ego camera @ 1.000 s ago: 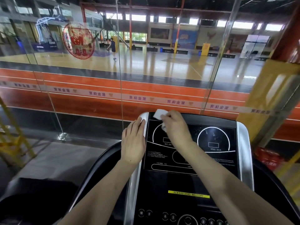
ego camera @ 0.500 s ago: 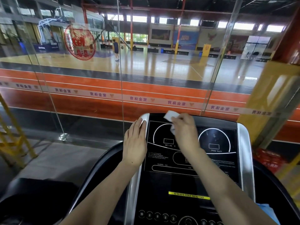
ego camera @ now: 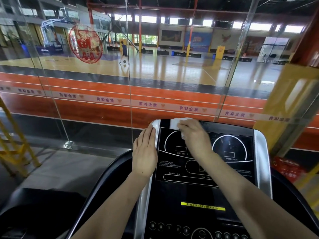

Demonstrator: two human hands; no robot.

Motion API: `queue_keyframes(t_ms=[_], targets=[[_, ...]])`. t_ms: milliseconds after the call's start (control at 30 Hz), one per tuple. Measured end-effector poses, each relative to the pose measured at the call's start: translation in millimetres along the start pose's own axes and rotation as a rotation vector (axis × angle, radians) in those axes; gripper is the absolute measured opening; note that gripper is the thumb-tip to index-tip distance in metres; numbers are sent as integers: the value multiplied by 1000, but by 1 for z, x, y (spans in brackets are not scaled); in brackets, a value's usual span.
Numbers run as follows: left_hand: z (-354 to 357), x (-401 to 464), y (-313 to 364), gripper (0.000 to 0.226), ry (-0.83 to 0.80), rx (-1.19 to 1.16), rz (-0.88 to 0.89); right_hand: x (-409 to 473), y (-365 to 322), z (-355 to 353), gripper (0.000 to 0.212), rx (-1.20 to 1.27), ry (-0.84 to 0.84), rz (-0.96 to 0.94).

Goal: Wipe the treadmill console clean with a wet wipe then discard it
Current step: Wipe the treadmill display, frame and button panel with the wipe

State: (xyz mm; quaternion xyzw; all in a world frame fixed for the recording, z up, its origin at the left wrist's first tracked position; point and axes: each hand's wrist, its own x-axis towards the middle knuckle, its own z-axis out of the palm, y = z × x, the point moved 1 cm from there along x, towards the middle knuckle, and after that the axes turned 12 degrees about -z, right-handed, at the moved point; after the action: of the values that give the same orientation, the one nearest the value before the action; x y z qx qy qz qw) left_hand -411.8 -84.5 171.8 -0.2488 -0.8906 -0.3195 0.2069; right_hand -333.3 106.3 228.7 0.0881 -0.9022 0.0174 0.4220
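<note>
The black treadmill console (ego camera: 203,187) with silver side rails fills the lower middle of the head view. My right hand (ego camera: 195,137) grips a crumpled white wet wipe (ego camera: 176,123) and presses it against the console's top left corner, above the incline dial. My left hand (ego camera: 144,152) lies flat with straight fingers on the left silver rail (ego camera: 156,133), holding nothing.
A glass wall (ego camera: 103,83) stands just beyond the console, with a sports court behind it. Black curved handrails (ego camera: 107,180) run down both sides. Yellow metal framing (ego camera: 15,149) stands at the left, a red crate (ego camera: 286,168) at the right.
My right hand has slid the wipe along the console's top edge: rightward half a second ago, now back left to the corner. My left hand has stayed on the rail.
</note>
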Motion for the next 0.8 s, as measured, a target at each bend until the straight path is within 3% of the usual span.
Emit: queue_keyframes(t_ms=[133,333,433,567,667,800], targets=[[2,0,2,77,-4,11,2,-27,25,-13,38,-73,58,173],[1,1,3,70,26,25,10,30,-40,43,27,183,8,23],[-1,0,6,61,39,49,24,8,-13,22,33,125,36,27],[2,-3,23,56,24,106,60,-65,60,-46,30,60,167,315],[7,-6,43,57,7,166,101,-84,73,-73,31,-8,159,467],[16,-4,68,60,-17,187,135,-37,35,-31,36,76,59,346]])
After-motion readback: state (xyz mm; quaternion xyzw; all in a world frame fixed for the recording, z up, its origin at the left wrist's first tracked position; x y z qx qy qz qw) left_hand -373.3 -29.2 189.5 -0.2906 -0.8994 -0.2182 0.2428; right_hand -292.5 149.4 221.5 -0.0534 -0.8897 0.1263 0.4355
